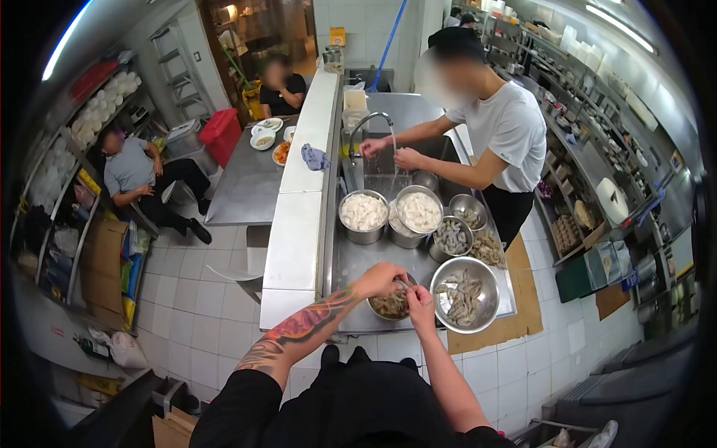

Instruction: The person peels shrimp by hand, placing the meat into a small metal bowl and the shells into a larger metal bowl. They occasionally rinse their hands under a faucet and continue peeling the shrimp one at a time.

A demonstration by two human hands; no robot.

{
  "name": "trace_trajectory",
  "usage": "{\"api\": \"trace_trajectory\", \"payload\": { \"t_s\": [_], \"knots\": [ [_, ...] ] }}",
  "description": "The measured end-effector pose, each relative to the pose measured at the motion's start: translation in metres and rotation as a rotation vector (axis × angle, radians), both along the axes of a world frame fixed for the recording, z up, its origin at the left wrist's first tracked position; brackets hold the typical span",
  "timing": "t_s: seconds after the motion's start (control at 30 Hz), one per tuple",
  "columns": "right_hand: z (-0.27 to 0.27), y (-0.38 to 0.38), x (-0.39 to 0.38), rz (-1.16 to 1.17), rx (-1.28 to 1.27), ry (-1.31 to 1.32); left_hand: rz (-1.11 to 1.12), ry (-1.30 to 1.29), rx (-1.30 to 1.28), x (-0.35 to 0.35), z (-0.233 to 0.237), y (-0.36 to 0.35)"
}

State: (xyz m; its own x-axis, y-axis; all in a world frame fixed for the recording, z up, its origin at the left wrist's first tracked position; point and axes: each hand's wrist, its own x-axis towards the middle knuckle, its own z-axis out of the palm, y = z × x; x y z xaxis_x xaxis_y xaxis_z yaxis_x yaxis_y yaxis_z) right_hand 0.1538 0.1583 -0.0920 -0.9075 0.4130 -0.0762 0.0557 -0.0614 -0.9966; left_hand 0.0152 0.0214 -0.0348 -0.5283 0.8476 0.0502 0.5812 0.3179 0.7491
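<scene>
Both of my hands meet above a metal bowl of brownish scraps (390,307) at the near edge of the steel counter. My left hand (379,281), below a tattooed forearm, has its fingers closed around something small that I cannot make out. Close against it, my right hand (420,300) is pinched on the same spot. To the right stands a wide steel bowl (489,293) with grey raw shrimp (461,300) in it. Beyond are two metal pots of pale peeled pieces (364,212) (419,212) and a pot of grey shrimp (452,237).
A co-worker in a white shirt (511,123) holds both hands under the running tap (379,116) at the sink. A tiled ledge (295,231) runs along the left, with a crumpled cloth (315,157) on it. Two people sit beyond it, near a steel table (243,187).
</scene>
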Motion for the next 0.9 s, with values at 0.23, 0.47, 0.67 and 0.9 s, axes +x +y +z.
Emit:
{"api": "trace_trajectory", "payload": {
  "t_s": [0.23,0.47,0.67,0.9],
  "knots": [
    [0.006,-0.005,-0.004,-0.091,0.155,0.033,-0.018,-0.061,-0.034,-0.005,0.011,-0.005],
    [0.000,0.004,-0.006,-0.097,0.387,-0.012,0.073,0.031,-0.172,-0.011,0.015,-0.014],
    [0.013,0.001,-0.010,0.123,0.933,-0.035,0.091,0.039,-0.191,-0.006,0.025,-0.015],
    [0.014,0.007,-0.025,0.112,0.102,-0.106,0.036,0.068,-0.086,-0.004,0.013,-0.014]
  ]
}}
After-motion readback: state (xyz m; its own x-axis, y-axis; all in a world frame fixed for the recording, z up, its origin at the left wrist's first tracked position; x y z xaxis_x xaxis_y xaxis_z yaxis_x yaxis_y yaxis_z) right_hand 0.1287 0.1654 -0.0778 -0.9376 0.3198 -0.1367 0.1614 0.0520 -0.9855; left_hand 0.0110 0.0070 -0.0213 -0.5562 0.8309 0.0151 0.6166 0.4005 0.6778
